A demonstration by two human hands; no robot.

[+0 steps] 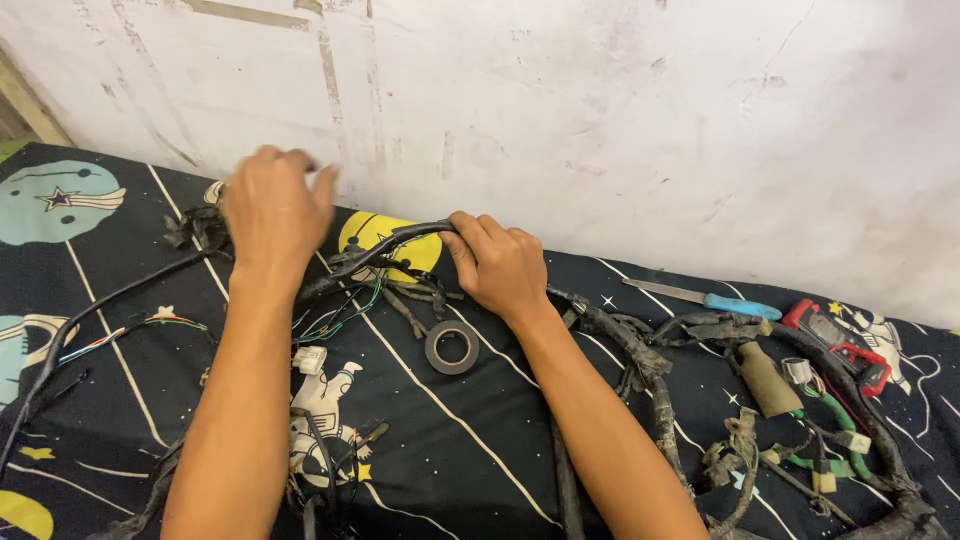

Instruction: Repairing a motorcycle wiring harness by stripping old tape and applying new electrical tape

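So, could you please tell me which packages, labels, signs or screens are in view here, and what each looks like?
Handheld meter: far right on the patterned cloth, beyond the wire harness; red and black casing with a small dark screen, too small to make out.
Packages, labels, signs: none that I can see.

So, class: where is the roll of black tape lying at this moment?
In the head view, the roll of black tape lies flat on the dark space-print cloth, near the middle, just below the right hand and right of a small white connector.
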